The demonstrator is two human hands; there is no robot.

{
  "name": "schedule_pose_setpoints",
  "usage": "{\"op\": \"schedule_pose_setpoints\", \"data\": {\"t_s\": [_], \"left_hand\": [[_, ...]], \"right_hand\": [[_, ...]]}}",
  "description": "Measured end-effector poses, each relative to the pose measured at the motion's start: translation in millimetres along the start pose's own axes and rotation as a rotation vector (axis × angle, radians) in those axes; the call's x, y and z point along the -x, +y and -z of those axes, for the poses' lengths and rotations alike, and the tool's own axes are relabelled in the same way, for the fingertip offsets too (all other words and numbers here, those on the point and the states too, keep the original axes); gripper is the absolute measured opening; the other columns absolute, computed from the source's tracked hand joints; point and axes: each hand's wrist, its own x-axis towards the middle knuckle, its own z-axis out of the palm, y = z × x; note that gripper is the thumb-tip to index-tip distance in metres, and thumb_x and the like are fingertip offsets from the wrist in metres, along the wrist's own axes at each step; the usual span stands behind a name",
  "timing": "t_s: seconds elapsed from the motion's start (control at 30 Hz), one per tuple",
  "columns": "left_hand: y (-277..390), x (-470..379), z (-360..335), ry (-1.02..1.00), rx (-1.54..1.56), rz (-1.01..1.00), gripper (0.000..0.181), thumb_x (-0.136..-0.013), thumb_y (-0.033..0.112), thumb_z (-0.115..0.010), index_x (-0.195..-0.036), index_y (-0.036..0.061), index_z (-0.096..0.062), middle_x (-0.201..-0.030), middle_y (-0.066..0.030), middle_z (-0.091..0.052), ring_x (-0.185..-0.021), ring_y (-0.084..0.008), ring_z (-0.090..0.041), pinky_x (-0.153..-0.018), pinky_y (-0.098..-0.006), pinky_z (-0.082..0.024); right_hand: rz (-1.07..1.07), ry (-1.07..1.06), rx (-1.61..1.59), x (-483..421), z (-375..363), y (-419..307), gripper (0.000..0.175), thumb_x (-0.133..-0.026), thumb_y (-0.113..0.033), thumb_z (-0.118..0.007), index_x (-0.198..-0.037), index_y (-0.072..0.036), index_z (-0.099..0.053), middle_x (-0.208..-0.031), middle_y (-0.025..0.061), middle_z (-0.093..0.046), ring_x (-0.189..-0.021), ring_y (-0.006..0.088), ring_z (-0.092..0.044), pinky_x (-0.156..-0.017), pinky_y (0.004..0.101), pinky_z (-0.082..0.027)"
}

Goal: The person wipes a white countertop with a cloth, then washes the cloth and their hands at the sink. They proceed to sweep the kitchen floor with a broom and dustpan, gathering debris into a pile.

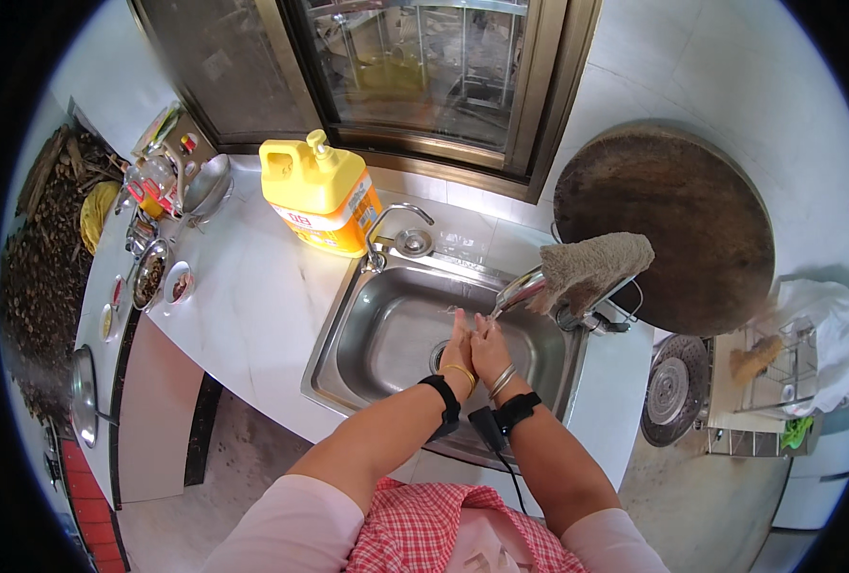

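Note:
Over the stainless steel sink (374, 344), my left hand (457, 351) and my right hand (490, 349) are held side by side, touching along their inner edges. Neither hand grips anything. Water runs from the tilted chrome faucet (521, 290) onto the fingertips, mostly on the right hand. A beige towel (592, 268) is draped over the faucet's body. Below my hands the sink drain (438, 356) is partly covered by the left hand. Bracelets and black straps circle both wrists.
A yellow detergent jug (317, 197) with a pump stands behind the sink, near a thin gooseneck spout (403, 209). Against the wall leans a large round wooden board (664, 222). Several bowls and a metal strainer (207, 188) sit on the left counter (245, 301).

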Motion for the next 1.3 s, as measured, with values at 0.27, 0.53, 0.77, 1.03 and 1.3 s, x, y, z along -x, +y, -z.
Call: {"op": "schedule_pose_setpoints", "data": {"t_s": [0.27,0.53,0.77,1.03,1.3], "left_hand": [[38,-3,-37,0.224,-0.497,0.227,0.047,-0.097,0.035,-0.040,-0.137,0.0089,-0.042,-0.139,-0.0047,-0.044,-0.133,-0.0268,-0.034,-0.113,-0.0544,-0.014],[10,5,11,0.006,-0.092,0.187,0.051,-0.094,0.029,-0.039,-0.139,0.0059,-0.041,-0.143,-0.0098,-0.042,-0.136,-0.0337,-0.030,-0.110,-0.0643,-0.010],[-12,2,10,0.387,0.915,-0.417,0.028,-0.086,0.025,-0.050,-0.100,0.0075,-0.065,-0.111,-0.0086,-0.063,-0.118,-0.0295,-0.048,-0.110,-0.0569,-0.021],[-51,4,25,0.160,3.070,0.340,0.010,-0.083,0.011,-0.056,-0.091,0.0051,-0.057,-0.096,-0.0084,-0.062,-0.091,-0.0242,-0.060,-0.081,-0.0394,-0.050],[-17,3,19,0.269,2.904,0.409,0.021,-0.091,0.019,-0.048,-0.099,0.0021,-0.058,-0.112,-0.0148,-0.060,-0.099,-0.0218,-0.054,-0.088,-0.0336,-0.045]], "right_hand": [[-0.109,-0.360,0.446,-23,29,-16,0.035,-0.092,-0.028,-0.047,-0.104,0.003,-0.060,-0.096,0.0246,-0.065,-0.089,0.0429,-0.061,-0.083,0.0489,-0.048],[0.128,-0.022,0.119,3,11,-22,0.035,-0.092,-0.024,-0.047,-0.113,0.004,-0.054,-0.101,0.0267,-0.063,-0.093,0.0430,-0.060,-0.082,0.0470,-0.048],[-0.604,-0.065,-0.569,-10,33,-8,0.038,-0.096,-0.034,-0.048,-0.101,0.001,-0.061,-0.090,0.0141,-0.065,-0.079,0.0251,-0.063,-0.071,0.0360,-0.050],[-0.626,-0.115,-1.091,13,28,-20,0.034,-0.097,-0.036,-0.047,-0.116,-0.009,-0.054,-0.099,0.0006,-0.064,-0.078,0.0153,-0.063,-0.065,0.0275,-0.049],[-0.690,0.069,-0.936,20,-9,-10,0.016,-0.096,-0.012,-0.047,-0.102,-0.001,-0.057,-0.094,0.0089,-0.064,-0.084,0.0175,-0.062,-0.071,0.0299,-0.050]]}}
